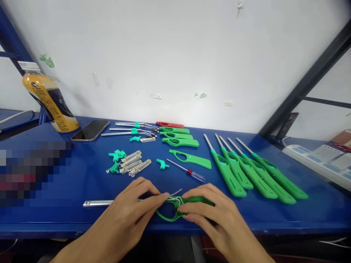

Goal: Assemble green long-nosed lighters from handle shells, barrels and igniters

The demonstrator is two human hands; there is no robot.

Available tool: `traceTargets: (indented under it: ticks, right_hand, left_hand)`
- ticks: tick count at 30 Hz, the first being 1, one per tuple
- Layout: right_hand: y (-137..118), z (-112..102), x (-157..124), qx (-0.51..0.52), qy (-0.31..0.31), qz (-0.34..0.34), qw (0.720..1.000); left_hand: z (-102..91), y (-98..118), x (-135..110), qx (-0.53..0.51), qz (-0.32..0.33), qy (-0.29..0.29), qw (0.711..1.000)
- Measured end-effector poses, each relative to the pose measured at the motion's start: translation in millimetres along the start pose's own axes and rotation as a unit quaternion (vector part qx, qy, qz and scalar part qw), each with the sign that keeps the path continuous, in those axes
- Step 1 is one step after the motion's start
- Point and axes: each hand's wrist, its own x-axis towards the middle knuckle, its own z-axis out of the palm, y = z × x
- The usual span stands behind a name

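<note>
Near the table's front edge, a green long-necked gas lighter (166, 220) lies between my two hands, its finger loop facing me. Its silver metal tube (97, 203) sticks out to the left from beneath my left hand (137, 210), whose thumb and forefinger are pinched at the neck end. Thin white wires (178, 198) run from there across the open casing. My right hand (215, 210) is closed around the green handle, fingertips pressed on the wires at the loop's right side. Both palms hide much of the casing.
Behind my hands lie a screwdriver (196, 175), a teal trigger (162, 164), clear gas tanks (134, 162) and green half shells (192, 159). Several assembled lighters (230, 179) lie right. A phone (90, 130) and tilted-looking drink bottle (52, 102) stand left; a wall rises behind.
</note>
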Motion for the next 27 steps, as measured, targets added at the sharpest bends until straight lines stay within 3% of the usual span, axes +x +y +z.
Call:
traceTargets:
  ticks: [8, 14, 19, 27]
  right_hand:
    - [1.0, -0.7, 1.6, -0.007, 0.006, -0.019, 1.000]
    - [1.0, 1.3, 1.8, 0.015, 0.022, -0.005, 1.000]
    - [4.4, 5.5, -1.3, 0.057, 0.051, 0.031, 0.997]
    - [4.5, 7.0, -1.8, 0.065, 0.044, 0.057, 0.995]
  left_hand:
    - [-1.0, 2.9, -1.9, 0.024, -0.002, 0.018, 1.000]
    - [-29.7, -21.6, 10.2, 0.155, -0.027, 0.044, 0.987]
    - [-40.1, -46.4, 31.0, 0.172, -0.037, -0.021, 0.984]
    - [-17.4, -63.3, 62.6, 0.173, 0.021, -0.139, 0.975]
